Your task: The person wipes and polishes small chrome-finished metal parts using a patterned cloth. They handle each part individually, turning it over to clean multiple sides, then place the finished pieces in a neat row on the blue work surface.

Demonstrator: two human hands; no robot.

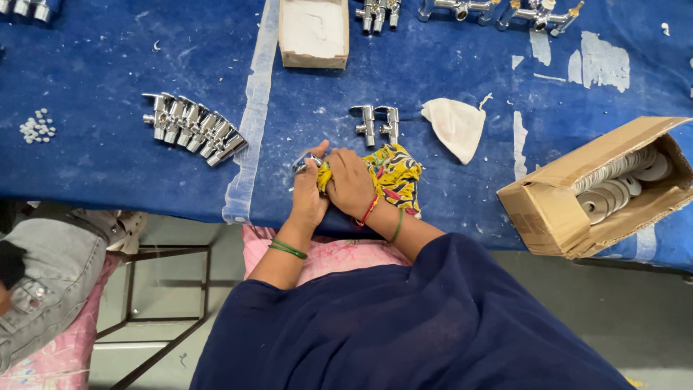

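Observation:
My left hand [308, 193] grips a shiny chrome tap fitting [304, 162] at the near edge of the blue-covered table [108, 166]. My right hand [349, 180] presses a yellow patterned cloth [395, 173] against the fitting, the fingers closed on the cloth. Two chrome angle taps [377, 123] lie side by side just beyond my hands. A row of several more chrome taps [193, 128] lies to the left. Most of the held fitting is hidden by my hands and the cloth.
An open cardboard box [548, 213] of round metal discs [621, 180] sits at the right edge. A crumpled white cloth [456, 124], a small shallow box [314, 32], small white pieces [37, 126] and more taps [498, 11] lie farther back. Another person's leg [50, 267] is at left.

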